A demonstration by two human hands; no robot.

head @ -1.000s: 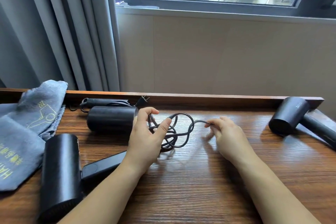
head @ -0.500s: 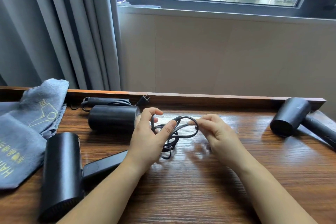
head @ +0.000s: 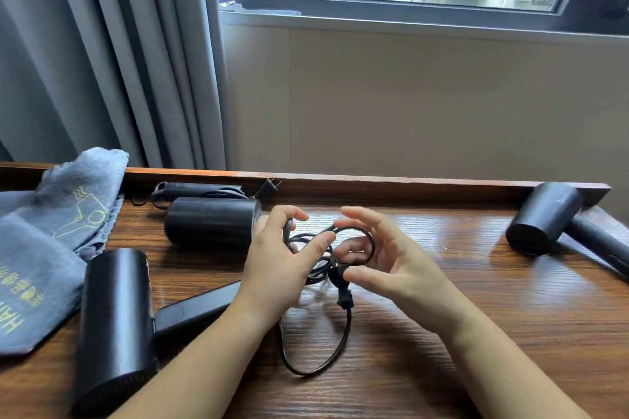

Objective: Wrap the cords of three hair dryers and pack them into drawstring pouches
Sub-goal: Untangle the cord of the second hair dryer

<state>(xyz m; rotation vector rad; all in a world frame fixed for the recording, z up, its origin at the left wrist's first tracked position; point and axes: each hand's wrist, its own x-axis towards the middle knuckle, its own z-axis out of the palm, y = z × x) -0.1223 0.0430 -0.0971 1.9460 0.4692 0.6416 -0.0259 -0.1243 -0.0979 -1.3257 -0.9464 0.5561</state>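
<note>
1. Head view: I see the black cord (head: 315, 343) bunched in loops between my hands, glossy and thin, with a thicker moulded piece hanging under my right thumb and one long loop lying on the worktop (head: 476, 333) below my wrists.
2. My left hand (head: 282, 262) grips the bundle of coils, thumb and forefinger curled round it; my right hand (head: 384, 258) pinches one loop of that cord, fingers curled over its top.
3. The hair dryer (head: 115, 326) this cord belongs to lies left of my left forearm; a second dryer (head: 211, 221) sits just beyond my left hand, a third (head: 544, 218) well right of my right hand, and the grey pouches (head: 44, 248) far left.
4. Compared with half a second ago, my right hand has turned palm-inward, and the long loop now shows on the worktop.
</note>
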